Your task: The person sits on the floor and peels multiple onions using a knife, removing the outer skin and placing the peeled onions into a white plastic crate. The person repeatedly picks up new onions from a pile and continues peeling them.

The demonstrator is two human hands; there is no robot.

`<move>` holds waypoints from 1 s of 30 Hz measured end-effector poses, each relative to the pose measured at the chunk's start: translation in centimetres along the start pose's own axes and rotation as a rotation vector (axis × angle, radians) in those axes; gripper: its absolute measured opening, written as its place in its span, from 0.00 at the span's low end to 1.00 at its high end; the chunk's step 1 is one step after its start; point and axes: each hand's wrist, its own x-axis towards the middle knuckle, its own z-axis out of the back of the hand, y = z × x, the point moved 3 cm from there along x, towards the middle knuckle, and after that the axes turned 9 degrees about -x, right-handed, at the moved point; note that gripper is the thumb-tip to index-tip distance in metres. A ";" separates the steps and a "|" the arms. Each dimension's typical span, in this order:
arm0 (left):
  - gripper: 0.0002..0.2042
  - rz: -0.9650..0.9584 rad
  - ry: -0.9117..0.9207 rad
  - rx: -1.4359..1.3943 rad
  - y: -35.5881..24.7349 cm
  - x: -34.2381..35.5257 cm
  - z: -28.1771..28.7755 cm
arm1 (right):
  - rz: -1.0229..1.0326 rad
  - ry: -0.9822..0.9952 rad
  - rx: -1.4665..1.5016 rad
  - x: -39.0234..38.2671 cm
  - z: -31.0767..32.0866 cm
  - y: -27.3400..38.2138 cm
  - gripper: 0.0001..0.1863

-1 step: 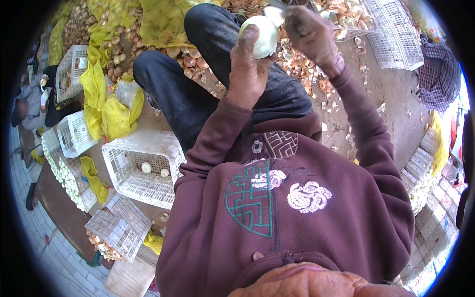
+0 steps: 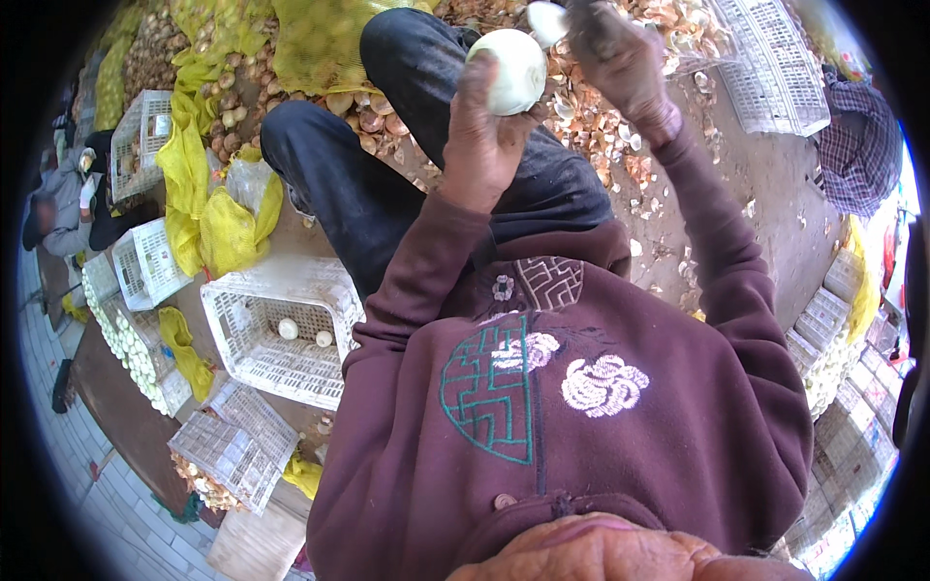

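Note:
My left hand (image 2: 484, 136) is closed around a peeled white onion (image 2: 511, 73), thumb on its near left side. To its right, my right hand (image 2: 620, 68) is raised and closed on a small knife; its fingers are blurred by motion, and the blade hardly shows at the top edge. A pale curved onion piece (image 2: 547, 24) appears between the onion and the right hand; I cannot tell if anything holds it. Beyond and below the hands, dry onion skins (image 2: 605, 136) cover the ground.
A white plastic crate (image 2: 218, 334) with two peeled onions stands left of my legs. Yellow mesh sacks (image 2: 334, 44) and unpeeled onions (image 2: 228, 116) lie ahead. Another crate (image 2: 775, 77) stands at upper right, near a person in checked cloth (image 2: 857, 145). A co-worker (image 2: 68, 208) sits far left.
My right hand has shifted slightly rightward and up, and the grey blade seen earlier has mostly left view. The pale onion piece sits a little farther right. My left hand still holds the onion.

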 end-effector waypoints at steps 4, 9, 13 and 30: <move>0.38 0.290 0.118 -0.408 -0.5 -0.4 -0.7 | -0.541 0.238 -0.065 0.3 1.2 -7.9 0.29; 0.41 0.455 0.215 -0.697 -1.3 -0.1 -1.0 | -0.912 0.487 -0.258 -1.9 3.5 -23.5 0.15; 0.39 0.379 0.211 -0.764 -2.9 -1.3 -0.9 | -0.699 0.341 0.232 -3.4 6.2 -30.0 0.17; 0.22 -0.895 -1.325 -0.014 -28.4 -37.1 31.4 | -1.433 0.304 0.587 -12.3 8.4 -34.4 0.09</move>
